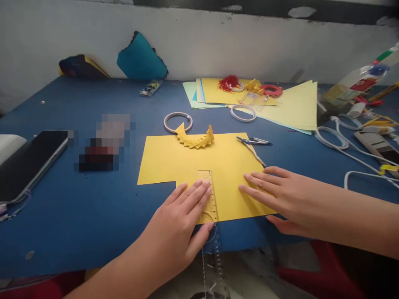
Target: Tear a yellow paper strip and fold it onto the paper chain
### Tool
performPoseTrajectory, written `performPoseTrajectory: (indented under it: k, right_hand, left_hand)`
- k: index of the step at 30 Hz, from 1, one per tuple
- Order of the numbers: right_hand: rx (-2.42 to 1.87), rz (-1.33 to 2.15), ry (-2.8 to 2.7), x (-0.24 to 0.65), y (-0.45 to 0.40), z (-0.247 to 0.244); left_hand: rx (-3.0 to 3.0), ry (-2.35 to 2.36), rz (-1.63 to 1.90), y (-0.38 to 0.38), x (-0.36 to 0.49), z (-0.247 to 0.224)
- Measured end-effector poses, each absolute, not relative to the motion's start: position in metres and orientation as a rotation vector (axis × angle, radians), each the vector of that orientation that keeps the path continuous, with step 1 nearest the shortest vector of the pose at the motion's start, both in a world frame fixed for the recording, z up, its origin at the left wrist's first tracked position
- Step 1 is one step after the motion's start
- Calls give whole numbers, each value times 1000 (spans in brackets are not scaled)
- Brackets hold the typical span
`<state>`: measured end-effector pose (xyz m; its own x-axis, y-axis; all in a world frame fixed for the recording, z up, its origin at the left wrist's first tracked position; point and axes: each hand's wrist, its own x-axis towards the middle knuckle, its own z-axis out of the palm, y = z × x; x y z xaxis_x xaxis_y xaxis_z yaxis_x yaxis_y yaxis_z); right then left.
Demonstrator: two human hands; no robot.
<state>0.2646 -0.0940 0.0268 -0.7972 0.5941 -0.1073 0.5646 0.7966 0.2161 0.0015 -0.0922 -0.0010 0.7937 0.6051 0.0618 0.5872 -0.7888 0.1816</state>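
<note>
A yellow sheet of paper [162, 160] with a notch cut from its near left corner lies flat on the blue table. Across it runs a clear plastic ruler [213, 199] with a protractor part, its near end jutting past the table edge. My left hand [190, 220] lies flat over the ruler, fingers stretched out and pressing it to the paper. On the paper's right side rests my right hand [280, 191], fingers spread, holding nothing. A compass [249, 147] lies by the paper's far right edge. A curved chain of folded yellow paper [196, 141] sits on the far edge.
Two tape rolls [178, 121] [243, 113] lie beyond the sheet. Farther back are stacked coloured papers [296, 110] with red thread [230, 83]. A phone [34, 162] is at left. White cables [358, 151], a calculator [377, 145] and a bottle [355, 87] crowd the right.
</note>
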Motion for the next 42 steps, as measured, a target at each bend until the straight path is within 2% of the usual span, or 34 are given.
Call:
performPoseTrajectory:
  k: [7,14,18,28,42]
  right_hand:
    - [1006,373,2879,266,-97,14]
    - [847,-104,2963,300,-77,33]
    - [889,-215,2956,308,-79,32]
    - [740,77,2966,309,-78,30]
    - [840,13,2957,321,-83,23]
  left_hand:
    - [2852,951,284,-95,4,-4]
    - [2878,920,286,-92,2,-2]
    - [2878,908,290,-93,1,-2]
    - [2755,983,394,-92,5,0]
    - [2716,1020,414,-94,7,1]
